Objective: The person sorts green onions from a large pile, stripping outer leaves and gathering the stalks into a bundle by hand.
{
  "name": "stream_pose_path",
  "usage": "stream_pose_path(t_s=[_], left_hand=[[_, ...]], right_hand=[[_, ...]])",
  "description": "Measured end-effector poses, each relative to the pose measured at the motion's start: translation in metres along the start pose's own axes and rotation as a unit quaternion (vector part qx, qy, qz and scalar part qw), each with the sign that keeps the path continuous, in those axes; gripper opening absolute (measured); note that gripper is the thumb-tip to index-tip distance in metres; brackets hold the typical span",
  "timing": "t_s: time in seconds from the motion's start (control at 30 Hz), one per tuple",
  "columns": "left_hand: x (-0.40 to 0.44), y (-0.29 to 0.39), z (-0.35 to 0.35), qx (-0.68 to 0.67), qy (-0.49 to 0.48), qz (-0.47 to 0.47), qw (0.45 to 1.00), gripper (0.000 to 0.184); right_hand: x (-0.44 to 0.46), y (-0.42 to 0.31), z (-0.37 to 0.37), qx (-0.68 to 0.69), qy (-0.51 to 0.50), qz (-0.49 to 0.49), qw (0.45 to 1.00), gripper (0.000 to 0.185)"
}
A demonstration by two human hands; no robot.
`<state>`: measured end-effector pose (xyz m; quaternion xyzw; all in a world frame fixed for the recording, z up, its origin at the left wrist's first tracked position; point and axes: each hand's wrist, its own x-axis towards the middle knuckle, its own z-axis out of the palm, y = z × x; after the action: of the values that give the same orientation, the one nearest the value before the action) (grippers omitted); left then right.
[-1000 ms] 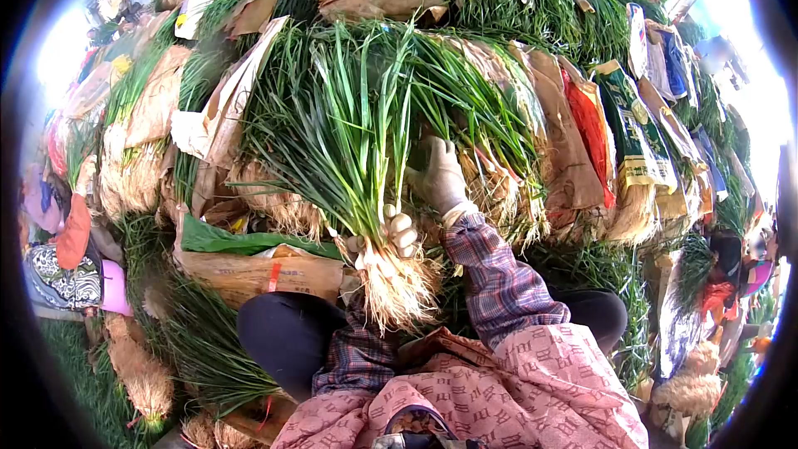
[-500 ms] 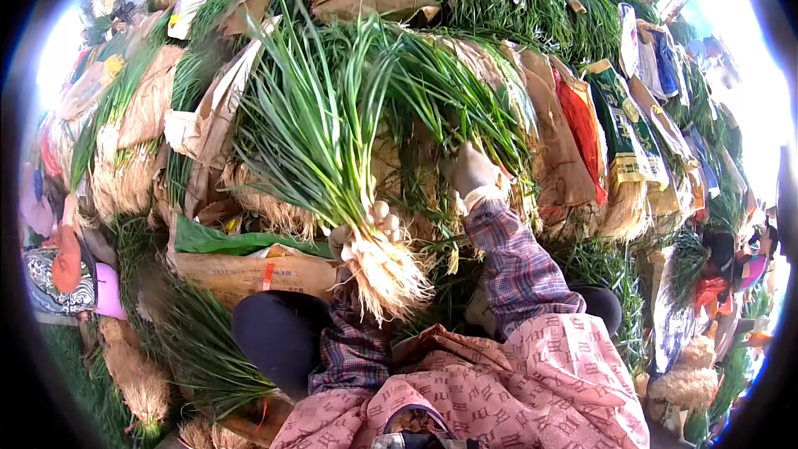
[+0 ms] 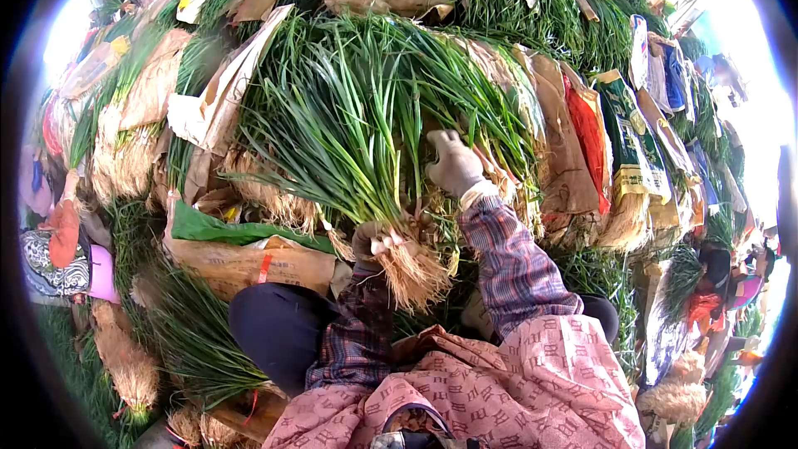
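Observation:
In the head view my left hand [image 3: 366, 243], in a greyish glove, is closed around the lower stalks of a bunch of green garlic [image 3: 366, 141]. Its long green leaves fan up and away from me, and its white bulbs and pale roots [image 3: 411, 270] hang towards my lap. My right hand [image 3: 455, 165], gloved too, is just right of the bunch, with fingers bent and apart and no stalk visible in them. Beneath and beyond it lies more loose green garlic [image 3: 490, 108], roots towards me.
Wrapped bundles stand in a row beyond, some in brown paper [image 3: 561, 141], one in a green printed bag [image 3: 628, 133]. Brown paper with a green sheet [image 3: 241, 233] lies by my left knee [image 3: 283, 337]. Another person's orange-gloved hand [image 3: 63, 233] is at far left.
The bunch in my left hand has shifted slightly right and its leaves have dropped lower over the pile. My right hand has come out from among the leaves, towards the bunch.

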<state>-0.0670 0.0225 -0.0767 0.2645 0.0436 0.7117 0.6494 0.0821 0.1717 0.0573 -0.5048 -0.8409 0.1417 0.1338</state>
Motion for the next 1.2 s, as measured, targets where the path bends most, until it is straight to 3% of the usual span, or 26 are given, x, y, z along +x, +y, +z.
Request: stream_pose_path(t_s=[0.03, 0.1, 0.13, 0.2, 0.27, 0.3, 0.33, 0.37, 0.4, 0.47, 0.5, 0.6, 0.67, 0.73, 0.77, 0.83, 0.87, 0.9, 0.93, 0.97, 1.0, 1.03, 1.07, 1.1, 1.17, 1.2], left_hand=[[0.002, 0.002, 0.001, -0.007, -0.006, -0.006, 1.000, 0.020], [0.004, 0.006, 0.003, -0.025, -0.018, -0.013, 0.999, 0.020], [0.006, 0.007, 0.004, -0.034, -0.024, -0.021, 0.999, 0.020], [0.008, 0.009, 0.006, -0.056, -0.034, -0.033, 0.997, 0.021], [0.009, 0.011, 0.007, -0.071, -0.040, -0.041, 0.996, 0.021], [0.007, 0.011, 0.007, -0.075, -0.042, -0.047, 0.995, 0.021], [0.007, 0.012, 0.006, -0.080, -0.043, -0.051, 0.995, 0.022], [0.007, 0.012, 0.006, -0.085, -0.044, -0.056, 0.994, 0.022], [0.007, 0.013, 0.006, -0.090, -0.044, -0.058, 0.993, 0.022], [0.007, 0.012, 0.008, -0.101, -0.045, -0.063, 0.992, 0.022], [0.007, 0.013, 0.009, -0.106, -0.048, -0.066, 0.991, 0.023], [0.014, 0.015, 0.019, -0.129, -0.066, -0.082, 0.986, 0.023], [0.017, 0.019, 0.027, -0.153, -0.078, -0.099, 0.980, 0.024], [0.018, 0.023, 0.035, -0.171, -0.087, -0.116, 0.975, 0.024], [0.018, 0.023, 0.040, -0.180, -0.090, -0.126, 0.971, 0.025], [0.019, 0.021, 0.042, -0.191, -0.094, -0.142, 0.967, 0.025], [0.018, 0.021, 0.042, -0.196, -0.094, -0.149, 0.965, 0.025], [0.019, 0.018, 0.041, -0.199, -0.095, -0.157, 0.963, 0.025], [0.020, 0.016, 0.040, -0.203, -0.093, -0.163, 0.961, 0.026], [0.019, 0.013, 0.039, -0.209, -0.092, -0.170, 0.959, 0.026], [0.019, 0.013, 0.041, -0.217, -0.087, -0.181, 0.955, 0.026], [0.020, 0.013, 0.045, -0.225, -0.085, -0.189, 0.952, 0.026], [0.020, 0.012, 0.052, -0.239, -0.087, -0.193, 0.948, 0.027], [0.022, 0.009, 0.061, -0.240, -0.141, -0.130, 0.952, 0.028], [0.026, 0.017, 0.084, -0.143, -0.127, -0.080, 0.978, 0.033], [0.031, 0.019, 0.080, -0.163, -0.140, -0.093, 0.972, 0.034]], right_hand=[[0.005, 0.004, 0.019, -0.064, -0.061, 0.018, 0.996, 0.052], [0.002, 0.044, 0.060, 0.098, -0.107, -0.124, 0.982, 0.048], [-0.012, 0.027, 0.038, 0.251, -0.243, -0.070, 0.934, 0.051], [-0.040, -0.014, -0.015, 0.485, -0.440, 0.164, 0.738, 0.061], [-0.055, -0.013, -0.023, 0.412, -0.469, 0.066, 0.778, 0.070], [-0.058, -0.022, -0.038, 0.267, -0.477, 0.040, 0.836, 0.072], [-0.053, -0.016, -0.010, 0.105, -0.357, -0.035, 0.928, 0.061], [-0.055, -0.006, -0.016, 0.170, -0.313, 0.139, 0.924, 0.045], [-0.041, 0.049, 0.026, 0.406, -0.208, 0.118, 0.882, 0.034], [-0.022, 0.073, 0.033, 0.619, -0.079, 0.188, 0.759, 0.027], [-0.015, 0.028, 0.003, 0.619, -0.068, 0.286, 0.728, 0.029], [0.011, 0.006, 0.043, 0.741, -0.182, 0.300, 0.572, 0.035], [0.007, -0.044, 0.030, 0.836, -0.182, 0.196, 0.480, 0.035], [0.020, -0.045, 0.052, 0.901, -0.185, 0.081, 0.383, 0.033], [0.022, -0.032, 0.066, 0.887, -0.194, 0.028, 0.418, 0.036], [0.014, -0.055, 0.052, 0.750, -0.113, 0.190, 0.624, 0.035], [0.015, -0.046, 0.070, 0.718, -0.067, 0.125, 0.682, 0.034], [0.017, -0.045, 0.066, 0.620, -0.038, 0.063, 0.781, 0.031], [0.011, -0.038, 0.059, 0.375, 0.033, 0.045, 0.926, 0.029], [0.003, -0.031, 0.052, 0.096, 0.098, 0.024, 0.990, 0.027], [0.003, -0.020, 0.062, 0.156, 0.141, 0.091, 0.973, 0.023], [0.007, -0.010, 0.066, 0.340, 0.163, 0.164, 0.912, 0.024], [0.015, 0.021, 0.068, 0.435, 0.189, 0.223, 0.852, 0.024], [0.018, 0.053, 0.063, 0.524, 0.213, 0.275, 0.777, 0.026], [-0.001, 0.054, 0.034, 0.521, 0.191, 0.217, 0.803, 0.024], [-0.014, 0.070, 0.038, 0.529, 0.144, 0.086, 0.832, 0.019]])
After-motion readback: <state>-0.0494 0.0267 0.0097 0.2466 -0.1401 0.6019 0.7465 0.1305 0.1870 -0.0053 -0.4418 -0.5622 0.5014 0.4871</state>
